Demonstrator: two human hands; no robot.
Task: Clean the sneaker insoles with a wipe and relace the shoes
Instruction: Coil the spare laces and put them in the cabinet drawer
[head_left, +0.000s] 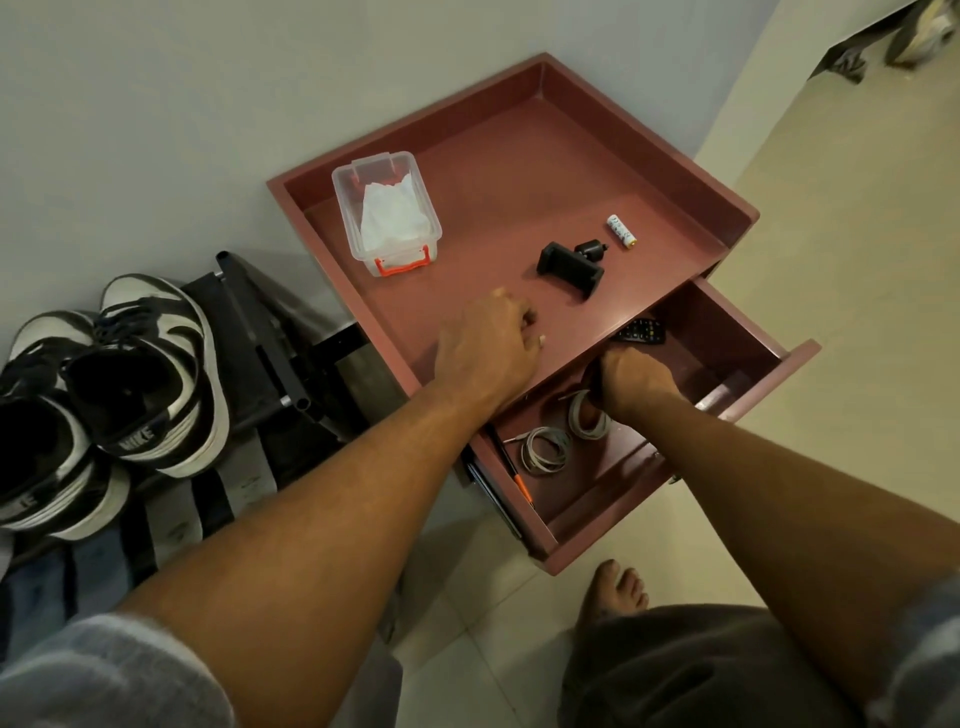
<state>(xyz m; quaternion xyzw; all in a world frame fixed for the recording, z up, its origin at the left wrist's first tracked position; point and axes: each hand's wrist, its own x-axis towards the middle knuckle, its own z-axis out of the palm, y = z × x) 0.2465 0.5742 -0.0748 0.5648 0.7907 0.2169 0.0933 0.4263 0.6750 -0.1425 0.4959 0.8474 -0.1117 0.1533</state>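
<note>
You're at the fetching stage: the wiping hasn't begun and the laces aren't on the shoes yet.

Your right hand (631, 376) is down in the open drawer (753, 384), fingers curled round one coiled lace (584, 415). The second coiled lace (545, 449) lies loose just beside it on the drawer floor. Your left hand (488, 343) rests on the counter (493, 171) near its front edge, fingers curled under. I can't tell whether it holds anything.

The sneakers (156, 374) sit side by side on a low rack off the counter's left edge, openings up. Whether the insoles are inside is too dark to tell.

The wipes (392, 213) are in a clear box (387, 218) with no lid on it, toward the counter's back left corner.

Next, I'd say, lift that coil clear without snagging the remote (641, 331) at the drawer's back. Collect the other coil too, then reach for a wipe and bring a sneaker within reach.
</note>
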